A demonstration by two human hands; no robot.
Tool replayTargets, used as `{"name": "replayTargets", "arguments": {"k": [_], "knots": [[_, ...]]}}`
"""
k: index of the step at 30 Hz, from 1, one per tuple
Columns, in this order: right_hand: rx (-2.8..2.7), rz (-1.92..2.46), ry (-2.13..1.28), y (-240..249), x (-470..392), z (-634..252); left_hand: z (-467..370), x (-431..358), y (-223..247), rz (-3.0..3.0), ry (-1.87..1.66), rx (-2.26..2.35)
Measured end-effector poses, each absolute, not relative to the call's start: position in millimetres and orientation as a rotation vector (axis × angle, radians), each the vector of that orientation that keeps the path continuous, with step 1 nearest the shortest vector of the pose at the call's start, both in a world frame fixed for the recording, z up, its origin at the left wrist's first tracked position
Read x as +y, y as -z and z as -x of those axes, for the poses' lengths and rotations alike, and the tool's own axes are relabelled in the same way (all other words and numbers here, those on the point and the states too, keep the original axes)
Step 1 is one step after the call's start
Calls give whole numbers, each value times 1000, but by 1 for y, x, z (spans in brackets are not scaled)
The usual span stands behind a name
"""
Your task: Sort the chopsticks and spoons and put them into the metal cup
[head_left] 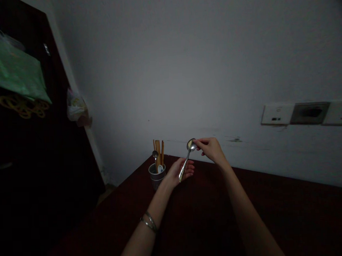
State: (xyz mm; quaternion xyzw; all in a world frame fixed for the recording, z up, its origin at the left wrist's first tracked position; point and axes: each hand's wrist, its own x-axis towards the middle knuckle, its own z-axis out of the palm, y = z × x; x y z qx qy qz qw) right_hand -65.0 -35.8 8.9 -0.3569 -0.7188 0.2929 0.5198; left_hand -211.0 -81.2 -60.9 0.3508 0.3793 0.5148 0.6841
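Note:
A metal spoon [184, 166] is held up above the dark table, tilted, with its bowl at the top and its handle pointing down to the left. My right hand [210, 148] pinches the rim of the bowl between thumb and fingers. Under the handle lies my left hand [178, 172], palm up with the fingers loosely extended; the handle crosses in front of the palm, and whether it rests there I cannot tell. Just left of that hand stands a grey utensil cup [157, 177] holding several wooden chopsticks [158, 151], a metal spoon [155, 155] and a white spoon [160, 169].
The dark red table [197, 221] meets a pale wall [171, 67] at its back edge. Wall sockets [276, 114] are at the right. On the left, a green bag [15, 68] hangs on a dark door [33, 156], with a plastic bag [76, 106] beside it.

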Motion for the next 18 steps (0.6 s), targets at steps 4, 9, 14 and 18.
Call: {"name": "replayTargets", "arguments": {"k": [4, 9, 14, 18], "knots": [[-1735, 869, -682, -8, -33, 63, 218, -93, 35, -1079, -1156, 837], [-1766, 847, -683, -7, -33, 65, 212, -106, 21, -1332, -1106, 904], [-1598, 774, -869, -15, -41, 66, 221, -109, 8, -1275, -1352, 1009], [-1688, 749, -1051, -20, -54, 73, 235, -108, -1, -1231, -1723, 1087]]}}
